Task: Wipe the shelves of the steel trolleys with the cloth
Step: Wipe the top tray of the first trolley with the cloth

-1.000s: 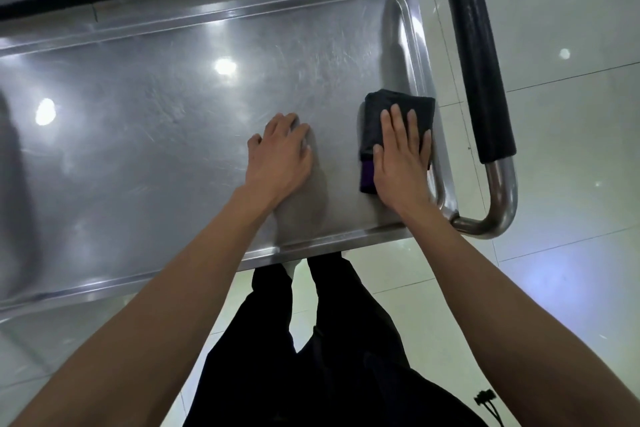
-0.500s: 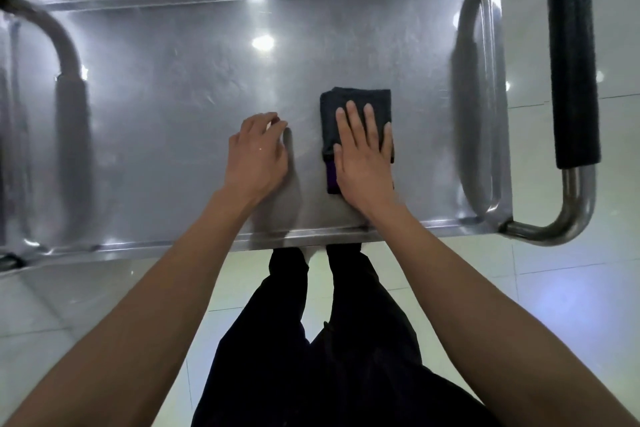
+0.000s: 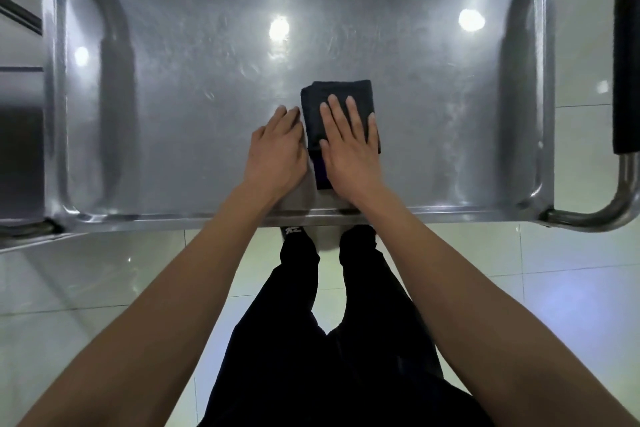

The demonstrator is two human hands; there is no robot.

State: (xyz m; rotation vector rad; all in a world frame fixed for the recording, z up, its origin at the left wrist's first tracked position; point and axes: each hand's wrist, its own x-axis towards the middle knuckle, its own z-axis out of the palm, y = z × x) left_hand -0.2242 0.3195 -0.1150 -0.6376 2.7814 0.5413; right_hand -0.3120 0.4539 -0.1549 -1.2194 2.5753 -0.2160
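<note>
The folded dark cloth (image 3: 337,104) lies flat on the top shelf (image 3: 194,87) of the steel trolley, near the middle and toward its near edge. The right hand (image 3: 349,146) presses on the cloth with fingers straight and spread, gripping nothing. The left hand (image 3: 277,149) rests palm-down on the bare shelf just beside the cloth, fingers relaxed, holding nothing. A padded black handle (image 3: 627,45) runs along the trolley's right end. Pale floor tiles (image 3: 86,274) lie below.

Pale glossy floor tiles (image 3: 104,281) fill the lower frame. Black trousers (image 3: 332,340) run down the bottom centre, a dark shoe (image 3: 291,230) showing above them.
</note>
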